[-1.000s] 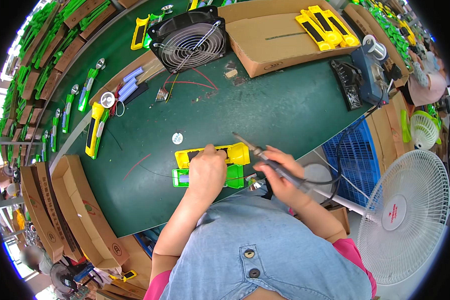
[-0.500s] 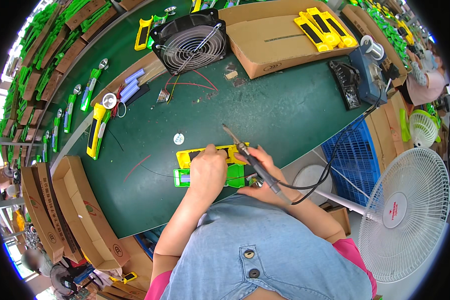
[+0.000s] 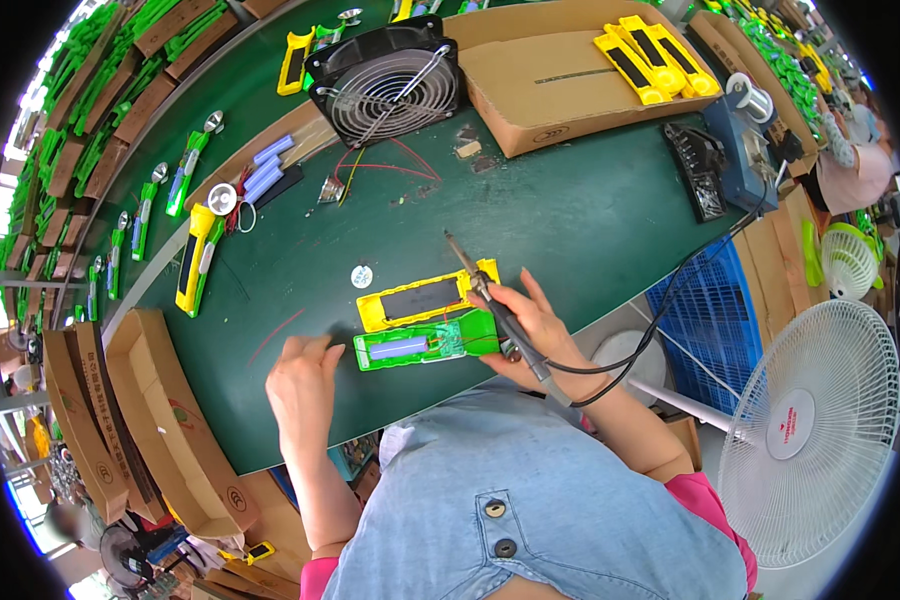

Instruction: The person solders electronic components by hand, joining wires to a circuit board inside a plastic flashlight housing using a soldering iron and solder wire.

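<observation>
My right hand [image 3: 542, 335] is closed around a soldering iron [image 3: 510, 322], whose tip points up and away from me. Its fingers also rest by the right end of a green flashlight housing [image 3: 482, 328]; the lamp end there is mostly hidden. Inside the housing lie a blue-violet battery cell [image 3: 398, 348] and a small green circuit board [image 3: 452, 341] with thin wires. A yellow shell half [image 3: 375, 313] with a black panel lies along its far side. Left of the housing, my left hand [image 3: 302, 385] hovers with fingertips pinched together; whatever they hold cannot be made out.
A black metal fan [image 3: 390, 90] stands at the back, beside a cardboard box [image 3: 530, 90] holding yellow shells. Solder spool [image 3: 755, 100] and blue soldering station [image 3: 735, 140] sit at the right. Battery cells [image 3: 265, 175] and a yellow-green flashlight [image 3: 195, 260] lie left. The iron's cable [image 3: 660, 325] trails right.
My left hand has moved left off the housing and shell, uncovering the cell and circuit board. The yellow shell now lies more tilted, and the iron has stayed in my right hand.
</observation>
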Available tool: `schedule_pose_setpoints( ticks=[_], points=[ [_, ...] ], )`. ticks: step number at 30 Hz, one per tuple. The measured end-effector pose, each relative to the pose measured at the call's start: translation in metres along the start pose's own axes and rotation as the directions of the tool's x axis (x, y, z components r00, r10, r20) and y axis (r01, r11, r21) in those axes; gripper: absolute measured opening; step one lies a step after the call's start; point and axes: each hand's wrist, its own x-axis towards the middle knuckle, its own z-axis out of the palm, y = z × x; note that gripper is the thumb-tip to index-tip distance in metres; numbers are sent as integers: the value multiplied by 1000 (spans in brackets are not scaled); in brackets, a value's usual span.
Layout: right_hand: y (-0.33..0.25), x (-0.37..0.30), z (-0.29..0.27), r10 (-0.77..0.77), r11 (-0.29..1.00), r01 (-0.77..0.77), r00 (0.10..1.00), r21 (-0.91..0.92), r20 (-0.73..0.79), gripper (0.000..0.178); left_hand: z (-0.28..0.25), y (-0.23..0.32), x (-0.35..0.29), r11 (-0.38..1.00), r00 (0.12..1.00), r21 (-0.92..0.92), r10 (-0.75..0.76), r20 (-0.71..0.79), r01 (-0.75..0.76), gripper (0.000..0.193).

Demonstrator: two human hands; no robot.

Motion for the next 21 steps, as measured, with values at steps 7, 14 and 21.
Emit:
schedule_pose_setpoints(
  ticks=[7, 14, 21],
  points=[
    [-2, 13, -6, -52, 999, 52, 999, -7, -6, 75, 41, 35, -11, 883, 911, -327, 217, -350, -335, 26],
    [-7, -13, -5, 24, 993, 7, 965, 116, -262, 41, 53, 43, -7, 840, 880, -338, 297, -369, -425, 24],
    [-18, -35, -18, -29, 999, 36, 945, 16, -326, 22, 51, 36, -13, 783, 837, -343, 384, -391, -519, 26]
  ],
)
